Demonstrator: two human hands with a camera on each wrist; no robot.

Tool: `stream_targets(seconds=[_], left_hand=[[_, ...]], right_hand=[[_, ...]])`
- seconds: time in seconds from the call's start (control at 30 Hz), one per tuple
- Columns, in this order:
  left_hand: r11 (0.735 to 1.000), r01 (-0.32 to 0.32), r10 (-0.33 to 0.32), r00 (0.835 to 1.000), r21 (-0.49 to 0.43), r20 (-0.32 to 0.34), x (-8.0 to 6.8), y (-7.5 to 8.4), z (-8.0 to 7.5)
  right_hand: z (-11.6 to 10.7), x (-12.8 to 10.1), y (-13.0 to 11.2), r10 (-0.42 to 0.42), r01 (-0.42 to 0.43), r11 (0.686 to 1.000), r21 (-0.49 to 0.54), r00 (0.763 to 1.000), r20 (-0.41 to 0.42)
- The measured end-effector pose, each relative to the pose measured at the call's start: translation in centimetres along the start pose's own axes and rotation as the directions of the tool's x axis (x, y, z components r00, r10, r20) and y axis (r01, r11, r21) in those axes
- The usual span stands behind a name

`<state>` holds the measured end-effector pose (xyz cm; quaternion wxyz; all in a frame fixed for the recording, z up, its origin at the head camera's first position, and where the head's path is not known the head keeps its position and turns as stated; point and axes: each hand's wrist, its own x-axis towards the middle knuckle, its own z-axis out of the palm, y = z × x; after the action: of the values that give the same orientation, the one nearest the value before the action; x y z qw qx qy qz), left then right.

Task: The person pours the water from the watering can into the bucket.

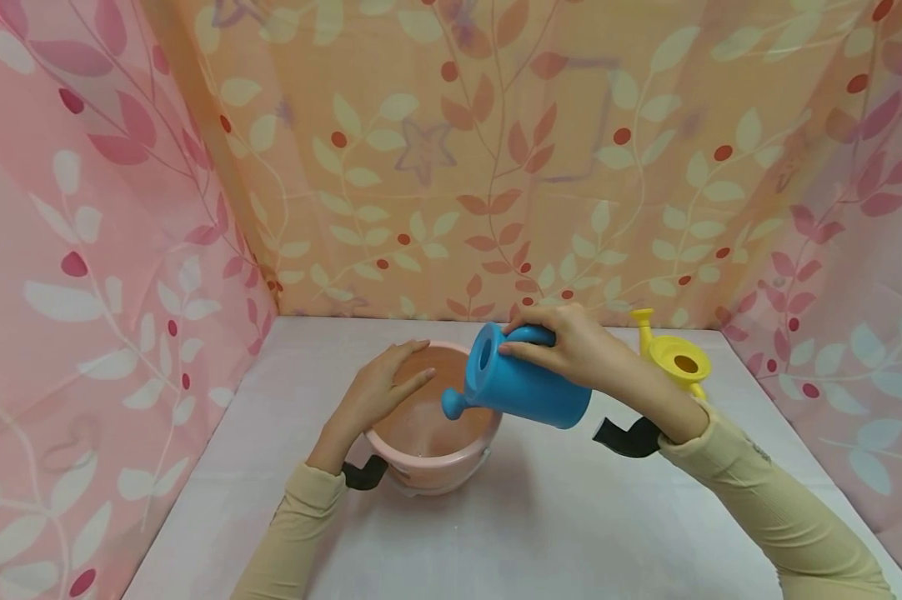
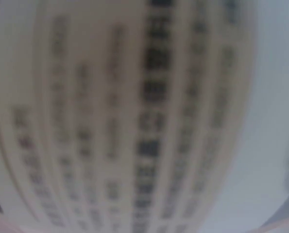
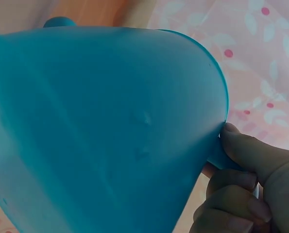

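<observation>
We see the right hand (image 1: 582, 346) with a closed grip on the blue watering can (image 1: 522, 387) handle, tilted over the pink bucket (image 1: 432, 454) (spout down); the left hand (image 1: 383, 387) rests flat, fingers straight, on the rim.

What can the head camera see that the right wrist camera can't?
Only the head view shows the pink bucket, the left hand resting on its rim, the yellow can behind and the white table. It also shows the blue can's spout over the bucket.

Only the right wrist view shows the blue can's side close up, with small dents, and the fingertips curled at its handle.

Both show the blue can tipped in the right hand, and the leaf curtain.
</observation>
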<state>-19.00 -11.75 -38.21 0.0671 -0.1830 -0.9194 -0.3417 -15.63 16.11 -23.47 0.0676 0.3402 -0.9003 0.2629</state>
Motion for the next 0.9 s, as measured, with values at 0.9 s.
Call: stream_targets(seconds=[0.9], left_hand=[[1.0,0.011,-0.011,1.0,-0.002,0.004,-0.11,0.22,-0.03]], right_hand=[[-0.32,-0.47,0.21,0.006,-0.007,0.999,-0.033,1.0,-0.014]])
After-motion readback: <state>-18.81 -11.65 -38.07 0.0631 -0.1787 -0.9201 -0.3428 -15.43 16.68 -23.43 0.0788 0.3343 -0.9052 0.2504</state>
